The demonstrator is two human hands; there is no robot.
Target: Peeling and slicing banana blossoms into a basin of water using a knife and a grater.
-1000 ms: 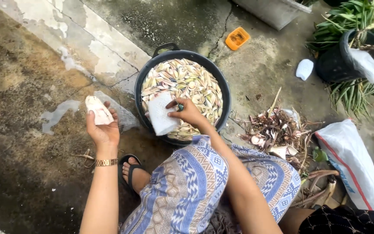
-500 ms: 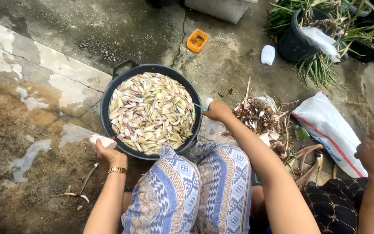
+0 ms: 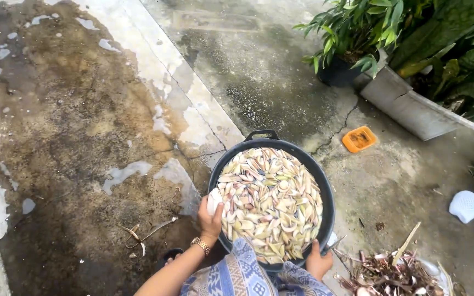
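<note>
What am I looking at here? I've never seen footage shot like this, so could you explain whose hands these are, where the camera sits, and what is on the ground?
The camera is worn on a person's head and looks down, so you see that person's own arms and patterned clothing at the bottom. There is no machine, only two bare hands. The left hand, with a gold wristwatch, grips the near left rim of a big black pan and also pinches something small and white, perhaps a cloth. The right hand grips the near right rim. The pan sits on wet, stained concrete and is full of pale sliced plant pieces. Nearby lie a pile of trimmings, a small orange lid, a white object and potted plants.
</note>
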